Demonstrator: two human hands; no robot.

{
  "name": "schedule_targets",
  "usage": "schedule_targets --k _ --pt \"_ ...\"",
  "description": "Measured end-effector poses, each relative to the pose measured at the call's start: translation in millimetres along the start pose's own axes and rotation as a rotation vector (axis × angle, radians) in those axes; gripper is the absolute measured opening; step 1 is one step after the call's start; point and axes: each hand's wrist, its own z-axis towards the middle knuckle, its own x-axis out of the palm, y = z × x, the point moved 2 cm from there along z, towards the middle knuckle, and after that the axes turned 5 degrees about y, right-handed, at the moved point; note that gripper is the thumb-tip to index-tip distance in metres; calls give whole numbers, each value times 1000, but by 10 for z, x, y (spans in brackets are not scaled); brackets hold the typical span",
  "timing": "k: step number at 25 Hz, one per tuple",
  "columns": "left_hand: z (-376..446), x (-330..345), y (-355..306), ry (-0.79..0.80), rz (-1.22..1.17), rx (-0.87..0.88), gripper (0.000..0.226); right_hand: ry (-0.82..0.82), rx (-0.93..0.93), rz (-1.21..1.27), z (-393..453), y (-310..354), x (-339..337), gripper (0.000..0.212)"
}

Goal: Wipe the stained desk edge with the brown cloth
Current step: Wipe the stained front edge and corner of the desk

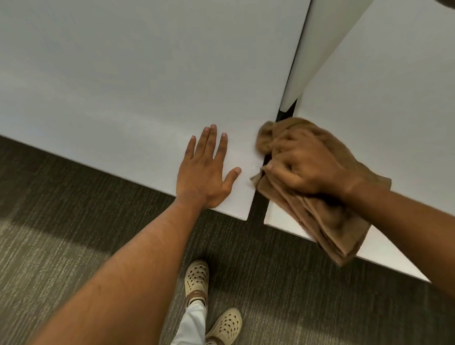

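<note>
- Right hand (303, 163): we log it curled closed on the brown cloth (324, 215), fingers bent over a bunched handful, thumb lying along the cloth's left border.
- Brown cloth: folded in several layers; its upper bunch sits over the gap (257, 205) between two desks, just touching the right border of the left desk (139, 85). The long tail lies across the corner of the right desk (390, 100) and hangs past that desk's front edge.
- Left hand (208, 170): we note it flat and spread wide, palm down on the left desk near its front right corner, holding nothing. Thumb tip close to the cloth but apart from it.
- Desk edge: we see a small wet-looking glint on the left desk between thumb and cloth; whether a stain shows, we cannot tell.
- White divider panel (309, 38): runs back between the two desks, above the gap.
- Carpet (54, 232): grey-brown, ribbed, under both desks.
- Shoes (197, 276): two cream perforated clogs with brown straps, below the left forearm; a pale trouser leg (189, 333) above the nearer one.
- Obstructions: the desktops carry only the hands and the cloth.
- Writing or brands: none legible to us.
</note>
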Motion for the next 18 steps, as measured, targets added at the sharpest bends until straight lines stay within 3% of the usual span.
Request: schedule_targets --k 5,15,18 --pt "16 13 2 -2 17 -3 83 -91 173 21 133 -225 4 38" --pt "23 40 24 -21 32 -3 84 -29 -62 -68 -723 816 533 31" --pt "14 36 23 -8 30 -2 86 -59 -20 -147 -982 724 642 55"
